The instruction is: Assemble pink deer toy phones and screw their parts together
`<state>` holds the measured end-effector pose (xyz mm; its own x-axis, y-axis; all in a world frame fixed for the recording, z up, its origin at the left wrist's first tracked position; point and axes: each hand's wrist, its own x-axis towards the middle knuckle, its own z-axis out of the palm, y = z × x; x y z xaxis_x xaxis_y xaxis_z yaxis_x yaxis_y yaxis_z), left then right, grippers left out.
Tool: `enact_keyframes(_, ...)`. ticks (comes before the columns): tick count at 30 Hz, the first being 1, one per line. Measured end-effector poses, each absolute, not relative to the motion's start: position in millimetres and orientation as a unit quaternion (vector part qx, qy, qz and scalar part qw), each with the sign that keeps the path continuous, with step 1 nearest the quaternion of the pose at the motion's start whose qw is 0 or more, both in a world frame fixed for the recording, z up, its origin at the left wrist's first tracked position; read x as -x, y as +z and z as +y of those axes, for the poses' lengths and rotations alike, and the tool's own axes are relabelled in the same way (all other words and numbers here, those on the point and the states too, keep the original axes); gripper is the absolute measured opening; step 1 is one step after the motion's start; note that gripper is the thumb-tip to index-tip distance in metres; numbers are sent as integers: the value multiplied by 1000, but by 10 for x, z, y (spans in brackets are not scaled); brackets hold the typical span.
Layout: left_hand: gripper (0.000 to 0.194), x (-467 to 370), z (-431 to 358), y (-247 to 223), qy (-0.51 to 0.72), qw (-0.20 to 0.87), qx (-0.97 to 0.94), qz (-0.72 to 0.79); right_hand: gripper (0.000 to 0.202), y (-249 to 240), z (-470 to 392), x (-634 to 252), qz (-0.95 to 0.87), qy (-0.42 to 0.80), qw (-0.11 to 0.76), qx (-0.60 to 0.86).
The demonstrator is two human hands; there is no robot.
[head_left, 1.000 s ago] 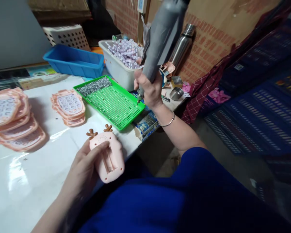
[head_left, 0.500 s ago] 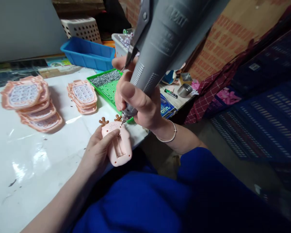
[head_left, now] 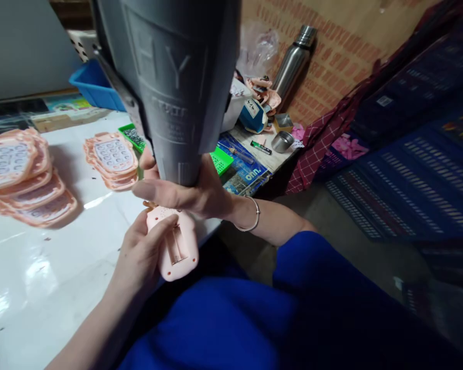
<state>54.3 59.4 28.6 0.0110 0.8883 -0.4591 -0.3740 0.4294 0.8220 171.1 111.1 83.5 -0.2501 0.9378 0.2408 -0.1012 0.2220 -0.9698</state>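
A pink plastic toy shell [head_left: 183, 241] with brown antlers and a battery slot faces back side up over the table's edge. My left hand [head_left: 139, 246] grips it from the left, thumb lying across its back. Wrapped round the lower end of a large grey power screwdriver [head_left: 173, 92] is my right hand [head_left: 193, 198], just above the shell's top. The tool stands nearly upright, and its tip is hidden behind my right hand. Stacks of pink shell parts [head_left: 110, 154] with button faces lie on the white table [head_left: 88, 267].
Behind my right hand is a green tray [head_left: 221, 160] with small metal pieces. Farther back are a blue bin [head_left: 96, 90], a steel bottle [head_left: 295, 64], a metal cup [head_left: 282, 142] and a marker [head_left: 261, 147]. Blue crates [head_left: 409, 180] stand at the right.
The screwdriver has swung from a slant to nearly upright, with my right hand shifted left and now covering its tip. The shell and my left hand sit slightly lower and farther left in view.
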Motion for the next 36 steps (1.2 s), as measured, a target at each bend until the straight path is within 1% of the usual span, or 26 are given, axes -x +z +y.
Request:
enact_keyframes(2, 58, -562, 600, 304, 465, 665, -247, 529, 35, 840, 1101, -1743, -608, 563, 486, 279)
enact_keyframes(4, 63, -569, 599, 309, 457, 668, -247, 533, 33, 854, 1114, -1792, -605, 583, 480, 253)
enact_keyframes(6, 64, -553, 591, 290, 450, 675, -253, 527, 39, 875, 1170, -1863, -610, 576, 482, 254)
enact_keyframes(8, 60, -517, 583, 253, 449, 680, -256, 520, 52, 886, 1281, -1962, -625, 513, 516, 283)
enact_keyframes(10, 55, -472, 582, 216, 442, 688, -257, 515, 60, 866, 1437, -2087, -628, 409, 570, 337)
enact_keyframes(12, 53, -436, 589, 193, 432, 700, -251, 510, 64, 804, 1608, -2224, -613, 323, 608, 388)
enact_keyframes(14, 51, -420, 597, 190, 420, 711, -243, 509, 65, 711, 1754, -2350, -587, 286, 629, 422)
enact_keyframes(17, 48, -422, 601, 210, 415, 709, -238, 518, 67, 571, 1881, -2470, -565, 293, 640, 430)
enact_keyframes(22, 50, -421, 596, 226, 412, 708, -238, 521, 52, 459, 1916, -2477, -552, 299, 657, 418)
enact_keyframes(23, 50, -417, 597, 222, 411, 709, -238, 521, 52, 449, 1919, -2470, -551, 299, 654, 424)
enact_keyframes(27, 49, -409, 602, 209, 412, 712, -236, 517, 62, 421, 1945, -2469, -569, 301, 626, 440)
enact_keyframes(31, 50, -436, 584, 229, 420, 714, -230, 510, 59, 458, 1956, -2464, -568, 289, 638, 432)
enact_keyframes(33, 49, -457, 566, 247, 432, 710, -228, 507, 56, 523, 1933, -2420, -566, 292, 653, 409)
enact_keyframes(36, 48, -481, 549, 267, 439, 715, -232, 492, 57, 668, 1819, -2261, -575, 306, 663, 369)
